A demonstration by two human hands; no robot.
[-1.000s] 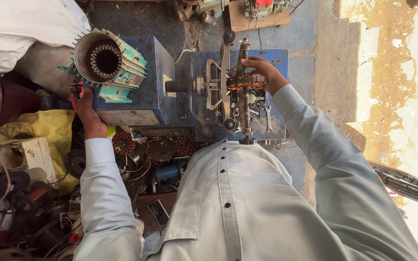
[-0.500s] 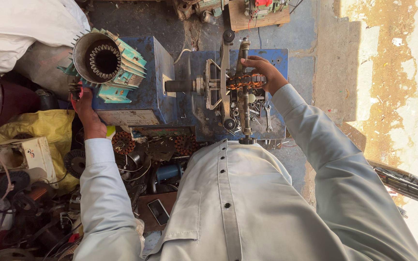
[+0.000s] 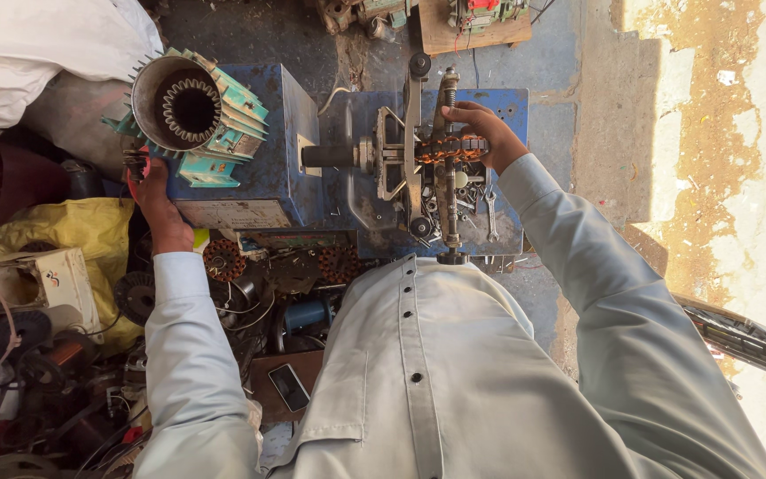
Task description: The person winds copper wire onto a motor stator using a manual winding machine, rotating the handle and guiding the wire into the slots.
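At the far left I see a white sack (image 3: 37, 53) at the top edge and a yellow bag (image 3: 90, 239) below it, with a white box-shaped part (image 3: 42, 279) and dark scrap packed tight beneath; there is no free room on that side. My left hand (image 3: 157, 200) reaches up along the left edge of the blue machine box (image 3: 268, 151), its fingers closed around a small red-handled part (image 3: 135, 168) just under the teal motor housing (image 3: 197, 111), which lies tilted on the box's top left corner with its open, toothed bore facing the camera. Below the box, copper-wound parts (image 3: 223, 260) and a dark phone (image 3: 288, 387) lie among loose wire, close against my shirt. To the right of the box, a dark shaft (image 3: 330, 156) runs into the metal winding frame (image 3: 401, 160), which stands over a blue surface (image 3: 507, 111). My right hand (image 3: 480, 133) is curled around the copper coil (image 3: 449, 148), gripping it at the frame's right side; the coil sits across the upright threaded rod (image 3: 448, 168). Loose wrenches (image 3: 489, 208) and nuts lie on the surface just below that hand. Right of the surface edge, the concrete floor (image 3: 613, 133) lies bare, then sunlit ground (image 3: 738, 133), giving the only open room for movement.
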